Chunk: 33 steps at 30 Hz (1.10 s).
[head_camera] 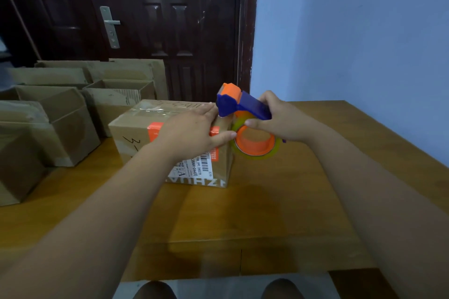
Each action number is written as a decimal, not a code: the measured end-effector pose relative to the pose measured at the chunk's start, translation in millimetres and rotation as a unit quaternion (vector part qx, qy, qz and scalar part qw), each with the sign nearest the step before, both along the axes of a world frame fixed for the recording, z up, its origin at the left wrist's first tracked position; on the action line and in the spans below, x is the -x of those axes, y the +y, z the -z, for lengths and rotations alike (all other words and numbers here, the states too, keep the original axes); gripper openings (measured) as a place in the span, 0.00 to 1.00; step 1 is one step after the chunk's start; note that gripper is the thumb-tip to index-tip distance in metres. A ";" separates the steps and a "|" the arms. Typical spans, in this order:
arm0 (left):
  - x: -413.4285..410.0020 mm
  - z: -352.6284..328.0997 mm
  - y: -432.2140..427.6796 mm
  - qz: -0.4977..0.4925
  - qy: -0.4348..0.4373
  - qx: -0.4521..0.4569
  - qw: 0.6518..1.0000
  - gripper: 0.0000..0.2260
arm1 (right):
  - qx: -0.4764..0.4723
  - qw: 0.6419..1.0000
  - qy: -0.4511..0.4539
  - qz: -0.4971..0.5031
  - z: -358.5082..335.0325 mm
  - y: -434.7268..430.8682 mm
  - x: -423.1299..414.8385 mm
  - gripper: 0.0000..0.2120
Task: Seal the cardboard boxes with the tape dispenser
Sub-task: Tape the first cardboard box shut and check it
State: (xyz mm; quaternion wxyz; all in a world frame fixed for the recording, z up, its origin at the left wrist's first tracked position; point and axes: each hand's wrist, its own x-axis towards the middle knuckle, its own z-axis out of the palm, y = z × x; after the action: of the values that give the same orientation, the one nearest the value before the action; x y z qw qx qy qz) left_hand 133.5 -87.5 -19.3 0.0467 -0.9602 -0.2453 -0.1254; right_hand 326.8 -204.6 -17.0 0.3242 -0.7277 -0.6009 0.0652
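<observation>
Through the head camera I see the closed cardboard box [136, 128] sitting mid-tabletop [267, 213], with clear tape glinting across its lid. The left hand [192, 133] lies flat on the box top, fingers straight and thumb stretched toward the tape roll [262, 156]. The right hand [279, 119] is curled round the blue handle of the tape dispenser [243, 102], holding it off the tabletop at the box's upper right edge. Open boxes [63, 124] stand just to the left, in front of a dark door [170, 19].
</observation>
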 end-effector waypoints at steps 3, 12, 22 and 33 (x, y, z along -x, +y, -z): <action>6.3 -0.2 5.8 -0.002 -0.002 -0.007 1.000 0.47 | 0.003 1.000 0.023 -0.013 -5.2 -2.7 3.4 0.17; 9.6 0.0 7.7 -0.008 -0.003 -0.017 1.000 0.47 | -0.046 0.998 0.053 -0.001 28.5 -33.8 -2.8 0.38; 7.6 1.7 10.1 0.001 0.003 -0.022 1.000 0.39 | -0.010 0.999 0.015 0.039 11.3 -66.7 -19.7 0.33; 6.4 4.6 11.9 0.043 -0.047 -0.008 0.998 0.31 | 0.111 0.984 -0.132 0.051 -12.3 -50.0 -3.3 0.41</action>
State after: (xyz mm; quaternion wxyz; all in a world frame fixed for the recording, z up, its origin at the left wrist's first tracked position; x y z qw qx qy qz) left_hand 127.1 -75.6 -23.9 0.0375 -0.9624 -0.2047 -0.1748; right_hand 330.0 -254.6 -4.7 0.1617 -0.7909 -0.5899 0.0181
